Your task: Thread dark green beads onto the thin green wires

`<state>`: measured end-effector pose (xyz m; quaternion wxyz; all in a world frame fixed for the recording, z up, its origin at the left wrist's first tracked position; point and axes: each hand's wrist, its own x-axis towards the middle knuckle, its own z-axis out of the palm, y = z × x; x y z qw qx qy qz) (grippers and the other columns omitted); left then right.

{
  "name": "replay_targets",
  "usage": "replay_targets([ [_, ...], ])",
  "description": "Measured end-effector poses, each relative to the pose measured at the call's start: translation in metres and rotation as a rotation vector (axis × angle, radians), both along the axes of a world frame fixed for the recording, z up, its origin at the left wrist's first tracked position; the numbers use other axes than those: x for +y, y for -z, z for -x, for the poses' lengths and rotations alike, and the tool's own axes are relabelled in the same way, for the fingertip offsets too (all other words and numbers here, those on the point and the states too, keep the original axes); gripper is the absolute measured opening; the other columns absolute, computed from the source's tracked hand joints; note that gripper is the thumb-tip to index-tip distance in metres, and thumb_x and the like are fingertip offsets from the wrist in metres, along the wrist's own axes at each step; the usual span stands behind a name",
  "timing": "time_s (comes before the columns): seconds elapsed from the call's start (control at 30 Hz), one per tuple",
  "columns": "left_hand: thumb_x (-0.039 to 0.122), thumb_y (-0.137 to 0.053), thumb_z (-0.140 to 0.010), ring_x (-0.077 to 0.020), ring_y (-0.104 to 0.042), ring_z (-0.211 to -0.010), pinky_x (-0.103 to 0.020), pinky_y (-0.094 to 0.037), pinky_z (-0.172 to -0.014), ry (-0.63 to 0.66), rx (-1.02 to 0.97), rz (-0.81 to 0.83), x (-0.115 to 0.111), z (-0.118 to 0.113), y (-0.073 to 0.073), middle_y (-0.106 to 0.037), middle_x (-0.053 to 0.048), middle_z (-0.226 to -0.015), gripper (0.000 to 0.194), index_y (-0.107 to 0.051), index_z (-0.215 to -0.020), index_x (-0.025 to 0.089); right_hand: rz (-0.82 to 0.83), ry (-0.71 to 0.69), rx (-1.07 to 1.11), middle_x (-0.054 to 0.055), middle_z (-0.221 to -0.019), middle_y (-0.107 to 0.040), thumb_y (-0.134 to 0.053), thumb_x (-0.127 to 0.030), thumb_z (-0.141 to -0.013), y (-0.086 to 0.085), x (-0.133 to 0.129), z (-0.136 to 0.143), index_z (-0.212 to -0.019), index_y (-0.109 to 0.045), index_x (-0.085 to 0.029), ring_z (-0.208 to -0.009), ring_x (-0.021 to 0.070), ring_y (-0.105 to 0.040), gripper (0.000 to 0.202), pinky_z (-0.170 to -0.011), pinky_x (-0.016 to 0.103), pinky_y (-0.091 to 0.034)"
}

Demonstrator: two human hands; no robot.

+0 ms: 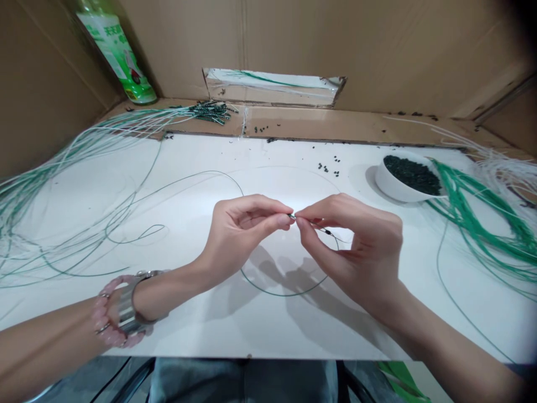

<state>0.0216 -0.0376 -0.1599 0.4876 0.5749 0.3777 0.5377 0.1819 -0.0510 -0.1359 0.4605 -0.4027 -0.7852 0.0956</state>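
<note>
Left hand: thumb and index of the left hand (239, 229) pinch a tiny dark green piece (290, 215), probably so that it stays steady and visible.
Right hand: the right hand (361, 240) meets it tip to tip, thumb and index pinched on what looks like a thin strand; the close grip suggests fine control.
Green strand: thin, smooth and springy-looking, this green strand (285, 295) curves in a wide loop beneath both hands, lower centre of the frame; its ends are hard to trace. A small black bead (328, 231) sits beside the right fingers.
Loose pieces: small dark loose pieces (323, 167) dot the white worktop (188, 333) above the hands.
Bowl: the white bowl (388, 183), right of the frame, gathers many dark pieces (413, 173), seemingly within easy reach.
Right edge: a glossy green bundle (499, 221) touches the bowl.
Upper left: long strands (84, 137) lie together, their dark ends (212, 112) grouped, perhaps against tangling.
</note>
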Motion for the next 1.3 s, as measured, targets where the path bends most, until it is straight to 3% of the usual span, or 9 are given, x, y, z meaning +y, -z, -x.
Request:
replay_targets([
  [0.3,0.009,-0.069,-0.072,-0.0073,-0.066,-0.068,-0.014,-0.055,-0.063,-0.01,0.061,-0.083,0.002,0.001,0.0,-0.071,0.002,-0.074,0.01,-0.071,-0.076,0.018,-0.086,-0.017,-0.093,0.001,-0.066,-0.068,-0.062,-0.008,-0.079,0.006,0.003,-0.003,-0.077,-0.065,-0.016,-0.06,0.0105,-0.057,0.009,-0.056,0.024,-0.045],
  [0.57,0.013,-0.073,-0.07,-0.008,-0.068,-0.064,-0.013,-0.056,-0.062,0.038,0.009,0.023,0.005,0.004,0.002,-0.07,0.003,-0.069,0.006,-0.068,-0.072,0.017,0.102,-0.081,0.039,0.0,-0.066,-0.069,-0.067,-0.013,-0.077,0.004,0.005,-0.007,-0.072,-0.065,-0.016,-0.058,0.0097,-0.06,0.006,-0.052,0.021,-0.05],
  [0.83,0.016,-0.069,-0.075,-0.0069,-0.068,-0.065,-0.012,-0.055,-0.064,0.161,0.003,0.081,0.012,0.008,0.003,-0.071,0.002,-0.067,0.002,-0.069,-0.073,0.016,0.361,-0.161,0.119,-0.001,-0.072,-0.072,-0.066,-0.015,-0.077,0.004,0.014,-0.01,-0.079,-0.069,-0.017,-0.065,0.0088,-0.065,0.004,-0.06,0.017,-0.055],
  [1.0,0.018,-0.065,-0.078,-0.0071,-0.065,-0.063,-0.014,-0.053,-0.063,0.185,0.032,0.159,0.013,0.006,0.0,-0.068,0.001,-0.065,0.008,-0.065,-0.071,0.014,0.184,-0.156,0.034,-0.001,-0.07,-0.071,-0.064,-0.01,-0.078,0.004,0.016,-0.011,-0.074,-0.069,-0.017,-0.063,0.0086,-0.063,0.01,-0.058,0.019,-0.052],
  [1.3,0.024,-0.053,-0.086,-0.0088,-0.058,-0.065,-0.02,-0.047,-0.064,0.15,0.286,-0.088,0.01,0.002,0.006,-0.058,0.0,-0.067,0.013,-0.056,-0.077,0.015,0.362,-0.14,0.1,0.0,-0.069,-0.07,-0.058,-0.02,-0.082,0.006,0.013,-0.006,-0.074,-0.067,-0.017,-0.063,0.0101,-0.063,0.012,-0.06,0.021,-0.053],
])
